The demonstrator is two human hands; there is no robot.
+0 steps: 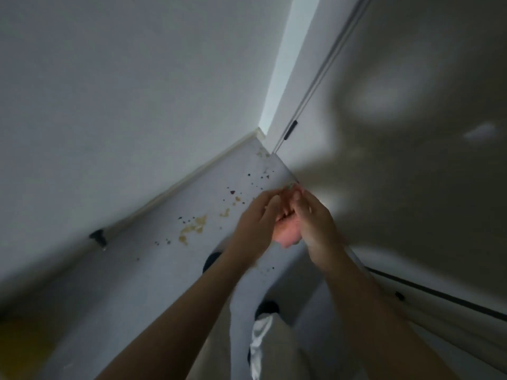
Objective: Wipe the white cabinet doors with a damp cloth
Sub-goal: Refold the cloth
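Note:
The white cabinet door (411, 78) fills the right side, with a small dark handle (290, 130) on its edge. My left hand (256, 218) and my right hand (314, 220) meet in front of the cabinet's lower corner, fingertips touching each other. A tiny pale bit shows at the fingertips; blur hides what it is. A white cloth (260, 341) hangs by my leg at the bottom, in neither hand.
The pale floor (153, 270) carries yellowish and dark stains (197, 227) beside the hands. A white wall with a baseboard and black doorstop (98, 237) runs along the left. A lower cabinet front with a black line (439, 296) sits right. A blurred yellow object (24, 346) lies bottom left.

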